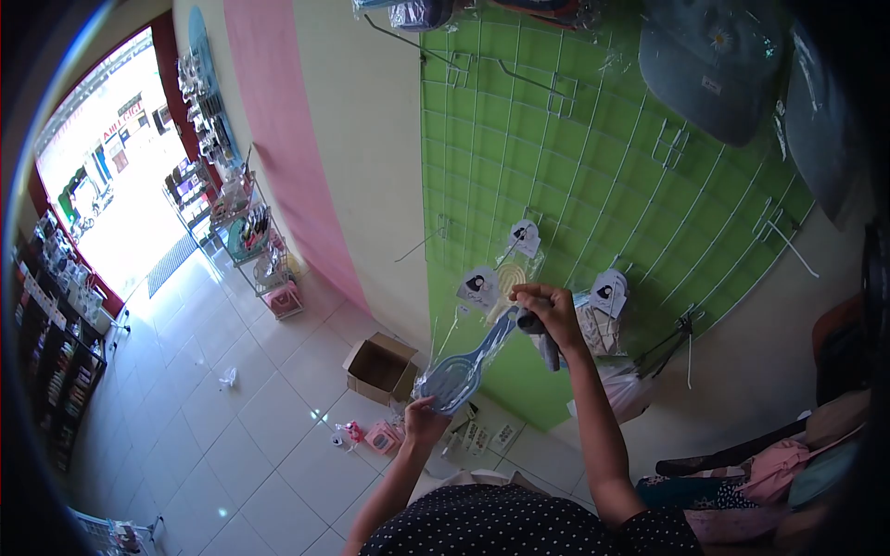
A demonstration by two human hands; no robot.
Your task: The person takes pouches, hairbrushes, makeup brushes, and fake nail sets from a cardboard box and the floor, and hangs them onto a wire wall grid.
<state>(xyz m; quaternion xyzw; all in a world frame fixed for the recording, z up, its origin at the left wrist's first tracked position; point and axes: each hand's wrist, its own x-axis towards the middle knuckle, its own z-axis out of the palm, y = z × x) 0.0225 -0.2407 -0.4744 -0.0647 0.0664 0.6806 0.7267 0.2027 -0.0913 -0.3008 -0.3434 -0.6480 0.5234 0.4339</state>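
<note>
As a cardboard box sits open left of centre, here's the left hand clamped on a wrapped blue brush, lower middle; rightward, the right hand curls around a dark object, before the green panel.

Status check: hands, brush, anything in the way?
Left hand: gripping packaged blue brush. Right hand: holding dark item, identity unclear. Yellow brush close by, possibly in the way.
</note>
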